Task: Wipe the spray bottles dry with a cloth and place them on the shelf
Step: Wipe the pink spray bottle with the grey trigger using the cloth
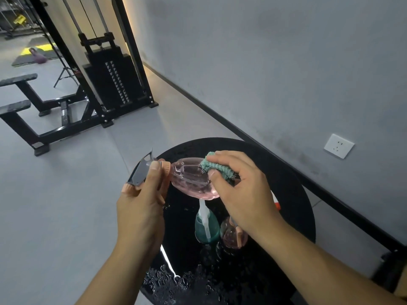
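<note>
A clear pink spray bottle [189, 179] lies on its side in the air above a round black table [293, 194]. My left hand [143, 205] grips its grey and peach spray head. My right hand [237, 190] pinches a teal cloth [217, 167] against the bottle's body. Below them a teal spray bottle [207, 227] with a white head and a second pink bottle [231, 235] stand on the table, the latter partly hidden by my right wrist.
Water drops cover the table's near part [187, 280]. A grey wall with a white socket [339, 145] runs along the right. A black weight machine [110, 73] and bench [22, 106] stand on the grey floor at the back left.
</note>
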`<state>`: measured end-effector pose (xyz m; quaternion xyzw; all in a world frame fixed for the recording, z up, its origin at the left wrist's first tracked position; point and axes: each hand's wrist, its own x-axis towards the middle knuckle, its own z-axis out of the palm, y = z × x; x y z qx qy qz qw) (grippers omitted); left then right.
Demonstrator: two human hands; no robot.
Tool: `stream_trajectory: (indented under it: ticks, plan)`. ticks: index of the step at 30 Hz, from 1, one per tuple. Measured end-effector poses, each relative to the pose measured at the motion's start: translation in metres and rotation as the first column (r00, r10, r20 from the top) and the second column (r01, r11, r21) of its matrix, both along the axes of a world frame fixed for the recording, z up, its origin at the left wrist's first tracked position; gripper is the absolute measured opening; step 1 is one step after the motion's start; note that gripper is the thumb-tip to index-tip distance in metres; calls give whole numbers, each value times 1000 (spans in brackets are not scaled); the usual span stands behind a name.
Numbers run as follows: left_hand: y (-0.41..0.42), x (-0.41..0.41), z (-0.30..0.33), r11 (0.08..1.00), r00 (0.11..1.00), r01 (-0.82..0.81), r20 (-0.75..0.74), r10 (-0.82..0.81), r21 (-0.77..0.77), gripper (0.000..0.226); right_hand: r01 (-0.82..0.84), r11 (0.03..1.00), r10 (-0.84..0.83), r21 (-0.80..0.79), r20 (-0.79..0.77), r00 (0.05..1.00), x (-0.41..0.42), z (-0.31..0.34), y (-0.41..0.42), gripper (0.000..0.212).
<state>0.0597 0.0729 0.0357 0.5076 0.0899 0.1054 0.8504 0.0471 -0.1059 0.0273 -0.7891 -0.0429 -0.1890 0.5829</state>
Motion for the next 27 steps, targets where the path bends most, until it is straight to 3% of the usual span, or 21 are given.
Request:
stream_trajectory:
  ticks: [3, 7, 13, 21, 24, 27]
  plan:
    - [0, 1, -3, 998, 998, 40, -36, -41, -38, 20, -20, 1000, 20, -4, 6, 1000, -2, -2, 4, 29]
    - [3, 2, -4, 995, 987, 100, -127, -99, 1, 29, -39, 998, 39, -40, 7, 999, -5, -3, 9, 31]
    - [7, 2, -5, 996, 989, 91, -123, -88, 20, 29, -70, 991, 70, -114, -6, 998, -9, -3, 13, 32]
    - [14, 7, -8, 987, 978, 135, -152, -146, -83, 16, -36, 999, 36, 0, -29, 999, -8, 1, 10, 28]
    - [13, 7, -6, 990, 979, 125, -153, -133, -62, 27, -44, 999, 44, -11, -24, 999, -8, 0, 10, 30]
    - [15, 7, -5, 992, 977, 126, -172, -127, -17, 20, -44, 997, 43, -60, -18, 999, -9, -2, 9, 31]
